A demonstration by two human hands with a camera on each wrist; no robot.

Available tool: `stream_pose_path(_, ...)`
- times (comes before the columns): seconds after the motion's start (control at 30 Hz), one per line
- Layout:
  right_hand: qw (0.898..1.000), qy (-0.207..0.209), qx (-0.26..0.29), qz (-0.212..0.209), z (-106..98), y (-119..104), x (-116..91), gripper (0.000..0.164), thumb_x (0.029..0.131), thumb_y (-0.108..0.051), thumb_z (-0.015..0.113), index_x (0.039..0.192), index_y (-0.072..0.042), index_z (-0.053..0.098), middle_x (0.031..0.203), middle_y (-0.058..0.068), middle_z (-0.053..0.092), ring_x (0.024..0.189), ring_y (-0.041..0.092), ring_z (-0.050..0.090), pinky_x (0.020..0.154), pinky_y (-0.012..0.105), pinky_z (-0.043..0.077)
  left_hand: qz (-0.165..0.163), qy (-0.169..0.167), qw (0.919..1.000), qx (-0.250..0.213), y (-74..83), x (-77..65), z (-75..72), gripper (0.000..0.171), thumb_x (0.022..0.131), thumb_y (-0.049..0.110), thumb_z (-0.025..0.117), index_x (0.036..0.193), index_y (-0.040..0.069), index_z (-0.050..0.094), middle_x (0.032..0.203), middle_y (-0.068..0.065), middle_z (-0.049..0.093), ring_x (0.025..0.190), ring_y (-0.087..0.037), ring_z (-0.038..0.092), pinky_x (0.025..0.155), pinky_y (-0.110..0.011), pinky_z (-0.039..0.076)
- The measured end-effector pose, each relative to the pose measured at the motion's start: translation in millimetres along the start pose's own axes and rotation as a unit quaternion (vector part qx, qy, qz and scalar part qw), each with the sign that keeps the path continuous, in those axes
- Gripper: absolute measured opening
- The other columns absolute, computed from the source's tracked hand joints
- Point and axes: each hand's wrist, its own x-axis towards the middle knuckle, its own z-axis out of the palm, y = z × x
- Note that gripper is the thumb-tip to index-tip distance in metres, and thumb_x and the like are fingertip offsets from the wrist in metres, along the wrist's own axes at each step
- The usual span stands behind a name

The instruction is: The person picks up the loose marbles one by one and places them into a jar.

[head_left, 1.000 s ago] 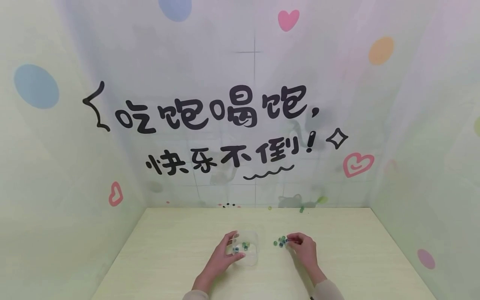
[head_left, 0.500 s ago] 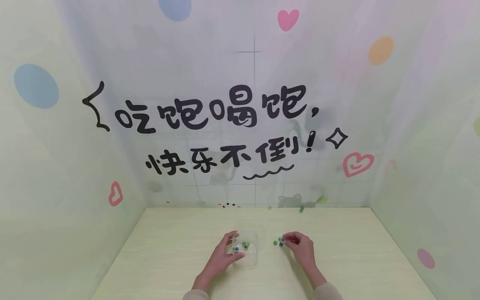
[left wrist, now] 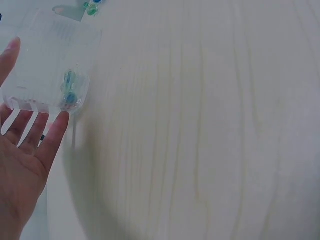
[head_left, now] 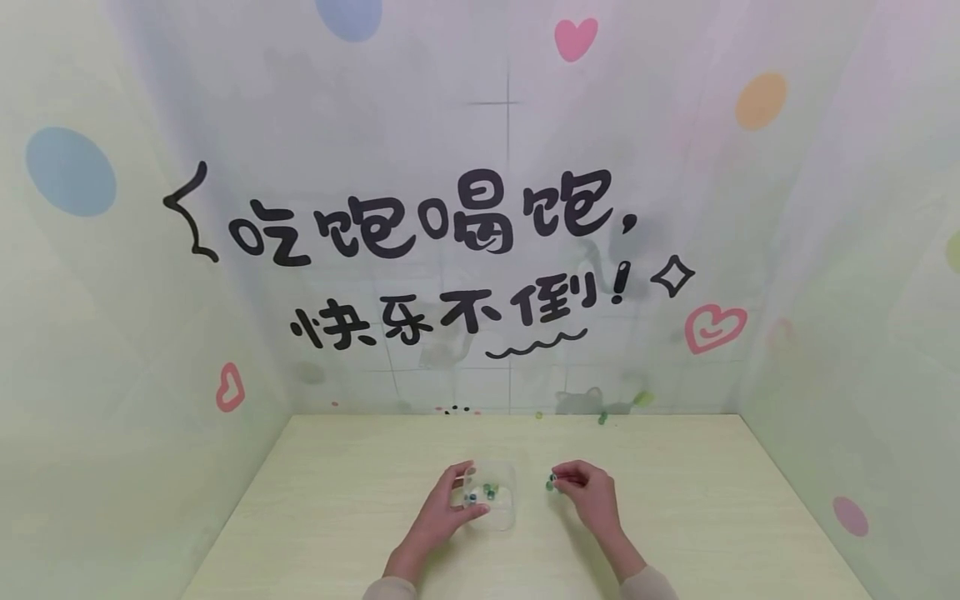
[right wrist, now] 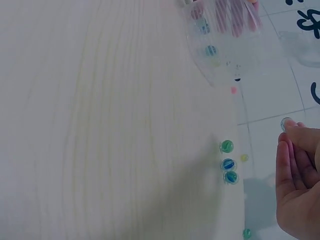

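Note:
My left hand grips a clear plastic box, thumb on the near side and fingers on the far side. Several glass marbles lie inside it; in the left wrist view the marbles gather at one corner. To the right of the box, my right hand pinches one marble between thumb and fingertips. Beside that hand, loose marbles sit on the table, partly covered by it in the head view. The right wrist view shows three of them, a green marble and two blue ones.
The pale wooden table meets a printed backdrop wall at the back. A small green thing and a yellow spot show at the back edge; whether they are loose or printed I cannot tell. Side walls stand left and right.
My right hand has moved left over the loose marbles toward the box, and fewer of them show beside it. The left hand and the box have stayed in place.

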Motion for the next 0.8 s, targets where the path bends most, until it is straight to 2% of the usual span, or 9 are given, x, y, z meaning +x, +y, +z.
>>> stream_pose_path(0.33, 1.000, -0.005, 0.010, -0.021, 8.5, -9.7, -2.1, 0.014, 0.080, 0.004, 0.077, 0.092, -0.002, 0.074, 0.090, 0.013, 0.076, 0.076, 0.007, 0.068, 0.069, 0.015, 0.059, 0.007, 0.002, 0.9999, -0.015, -1.6, -0.1, 0.0, 0.076, 0.087, 0.020, 0.078, 0.149, 0.008, 0.036, 0.153, -0.019, 0.038, 0.136, -0.046, 0.043, 0.098, -0.044, 0.058)
stream_pose_path(0.57, 0.999, -0.029, 0.020, -0.008, 15.1, -16.6, -3.6, 0.014, 0.081, 0.001, 0.077, 0.094, -0.002, 0.074, 0.092, 0.012, 0.075, 0.079, 0.010, 0.068, 0.070, 0.013, 0.058, 0.011, 0.001, 0.9998, -0.015, 0.1, -0.3, 0.7, 0.074, 0.087, 0.020, 0.078, 0.148, 0.008, 0.036, 0.152, -0.018, 0.035, 0.136, -0.048, 0.042, 0.098, -0.047, 0.057)
stream_pose_path(0.8, 0.998, -0.053, 0.017, -0.025, 21.0, -21.1, -6.7, 0.014, 0.082, 0.001, 0.076, 0.095, -0.001, 0.073, 0.092, 0.014, 0.075, 0.079, 0.010, 0.068, 0.070, 0.015, 0.059, 0.006, 0.005, 1.0000, 0.000, 0.3, -1.2, 1.2, 0.075, 0.087, 0.022, 0.078, 0.148, 0.009, 0.036, 0.153, -0.019, 0.035, 0.136, -0.049, 0.042, 0.098, -0.047, 0.058)
